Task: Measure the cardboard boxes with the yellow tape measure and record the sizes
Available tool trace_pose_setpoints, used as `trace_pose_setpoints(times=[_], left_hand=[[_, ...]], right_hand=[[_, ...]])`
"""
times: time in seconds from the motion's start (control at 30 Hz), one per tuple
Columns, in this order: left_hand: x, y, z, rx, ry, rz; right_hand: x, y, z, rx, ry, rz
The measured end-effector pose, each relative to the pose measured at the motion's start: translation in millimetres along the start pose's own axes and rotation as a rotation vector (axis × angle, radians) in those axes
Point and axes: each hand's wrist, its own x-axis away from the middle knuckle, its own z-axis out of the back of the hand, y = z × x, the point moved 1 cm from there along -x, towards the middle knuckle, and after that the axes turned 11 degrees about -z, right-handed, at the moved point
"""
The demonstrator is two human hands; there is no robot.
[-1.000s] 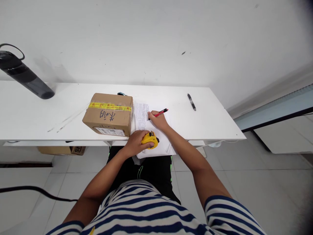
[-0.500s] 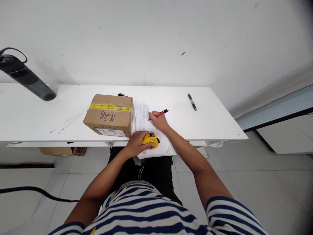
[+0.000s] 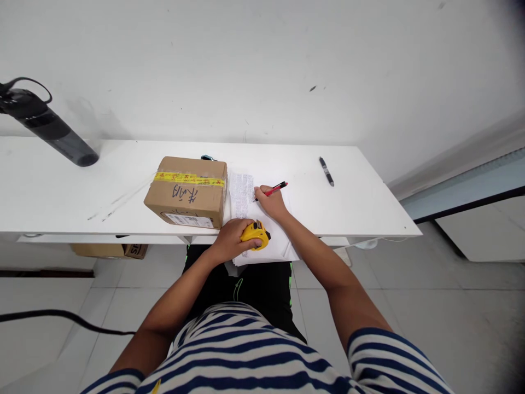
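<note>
My left hand (image 3: 230, 241) is closed around a yellow tape measure (image 3: 253, 234), resting over the lower left of a stack of white paper (image 3: 270, 243). Dense handwriting covers the left part of the top sheet. Over the middle of that sheet, my right hand (image 3: 271, 203) grips a red and black pen (image 3: 277, 189), its tip pointing down at the paper beside the written lines. Just left of the paper stands a closed cardboard box (image 3: 186, 191) with yellow tape, a white label and handwritten marks on it.
A dark water bottle (image 3: 57, 131) stands at the far left of the white table (image 3: 123, 158). A black pen (image 3: 327, 171) lies to the right. Partly hidden behind the box is a small bluish object (image 3: 208, 157). Under the table sits another cardboard box (image 3: 102, 250).
The whole view has shifted slightly, so things appear a little further right. Both hands keep their holds, and their places over the paper look almost the same.
</note>
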Motion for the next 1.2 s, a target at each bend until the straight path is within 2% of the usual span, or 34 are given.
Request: trace_pose_setpoints(times=[0.17, 0.5, 0.67, 0.87, 0.93, 1.03, 1.2], left_hand=[[0, 0, -0.5, 0.009, 0.009, -0.005], [1, 2, 0.4, 0.012, -0.004, 0.019], [1, 2, 1.1, 0.014, -0.004, 0.017], [1, 3, 0.4, 0.017, 0.005, 0.010], [0, 4, 1.9, 0.026, 0.011, 0.010], [-1, 5, 7.8, 0.097, -0.005, 0.005], [0, 0, 15.2, 0.306, -0.068, 0.031]], right_hand=[[0, 0, 0, -0.001, -0.060, 0.000], [1, 0, 1, -0.028, 0.033, -0.037], [1, 0, 1, -0.021, -0.031, -0.031], [1, 0, 1, -0.023, -0.029, -0.030], [2, -2, 1, -0.011, 0.012, -0.028], [4, -5, 5, 0.018, 0.141, -0.011], [-4, 1, 17, 0.227, 0.328, 0.186]])
